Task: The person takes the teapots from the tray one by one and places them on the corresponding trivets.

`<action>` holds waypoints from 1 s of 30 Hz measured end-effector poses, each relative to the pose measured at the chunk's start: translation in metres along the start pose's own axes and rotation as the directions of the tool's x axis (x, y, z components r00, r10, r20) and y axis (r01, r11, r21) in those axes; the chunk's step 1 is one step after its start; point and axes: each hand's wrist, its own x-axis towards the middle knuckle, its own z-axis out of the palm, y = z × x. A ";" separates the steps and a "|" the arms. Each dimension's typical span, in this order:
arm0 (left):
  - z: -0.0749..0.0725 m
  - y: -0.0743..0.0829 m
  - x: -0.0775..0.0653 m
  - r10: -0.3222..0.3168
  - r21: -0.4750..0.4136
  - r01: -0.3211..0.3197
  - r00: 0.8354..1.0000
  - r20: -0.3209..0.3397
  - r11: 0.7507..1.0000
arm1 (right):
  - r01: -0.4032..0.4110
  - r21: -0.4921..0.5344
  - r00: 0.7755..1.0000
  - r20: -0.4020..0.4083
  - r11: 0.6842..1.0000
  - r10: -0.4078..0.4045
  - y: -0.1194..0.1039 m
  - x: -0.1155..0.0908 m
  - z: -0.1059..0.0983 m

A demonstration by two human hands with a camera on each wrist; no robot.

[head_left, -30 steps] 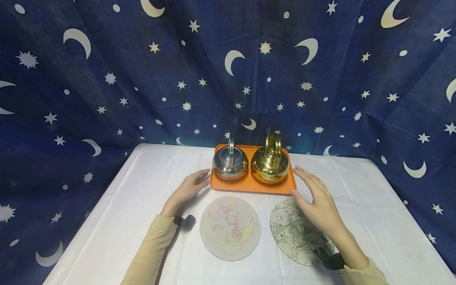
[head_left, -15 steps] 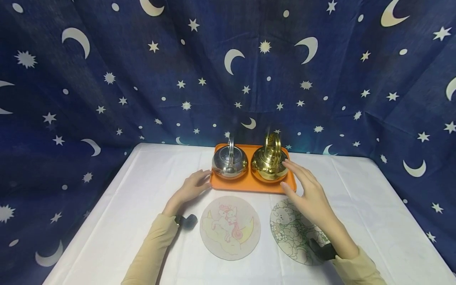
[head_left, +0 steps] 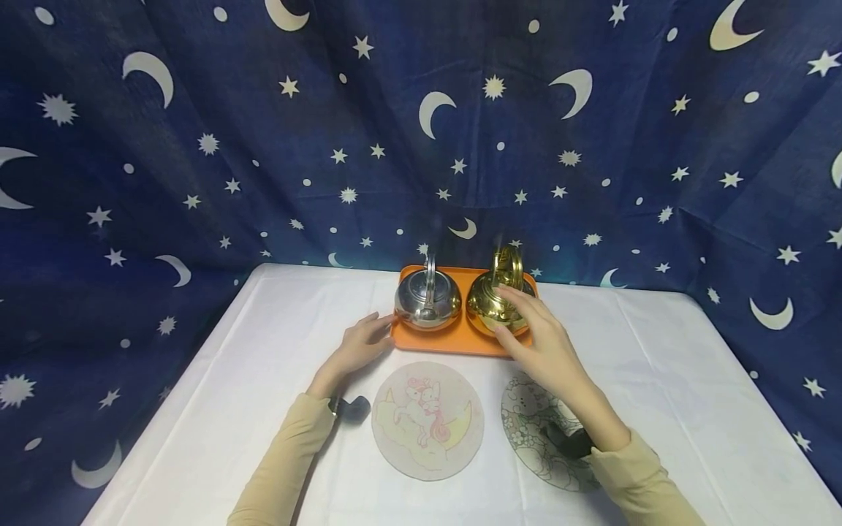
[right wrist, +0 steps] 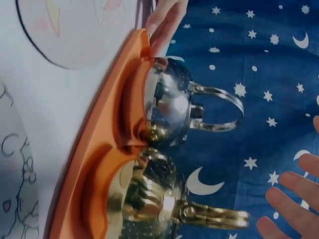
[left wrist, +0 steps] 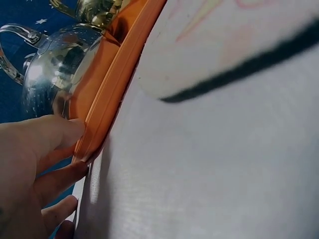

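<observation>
On an orange rectangular tray, a round silver metal kettle and a round gold metal kettle are standing side by side

From the head camera, the tray is lying near the far edge of a white-clothed table, the silver kettle sitting left of the gold one. The left hand is touching the tray's left edge, its fingers lying relaxed. The right hand is hovering before the gold kettle, thumb and fingers spread wide and covering part of it. Closer to the camera, a pale round mat printed with a pink unicorn and a round mat with green-outlined animals are lying flat. Behind, a dark blue curtain with pale moons and stars is hanging.

From the left wrist, the thumb and a fingertip are resting against the orange rim near a corner, the silver kettle rising just beyond.

From the right wrist, the right fingers are spreading beside the gold kettle's looped handle, a gap showing between; the left fingers are meeting the tray's far end.
</observation>
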 end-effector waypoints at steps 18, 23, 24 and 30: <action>0.002 -0.001 0.000 -0.030 -0.002 0.030 1.000 -0.006 1.000 | -0.082 0.032 0.991 0.113 0.996 0.078 -0.005 0.028 0.028; 0.002 -0.002 0.001 -0.016 0.006 0.016 1.000 -0.016 1.000 | -0.092 0.044 0.989 0.123 0.995 0.086 -0.004 0.033 0.035; 0.002 -0.002 0.001 -0.016 0.007 0.016 1.000 -0.015 1.000 | -0.099 0.049 0.987 0.128 0.994 0.093 -0.003 0.034 0.037; 0.002 -0.001 0.000 -0.017 0.002 0.017 1.000 -0.013 1.000 | -0.101 0.064 0.987 0.135 0.993 0.091 0.000 0.039 0.046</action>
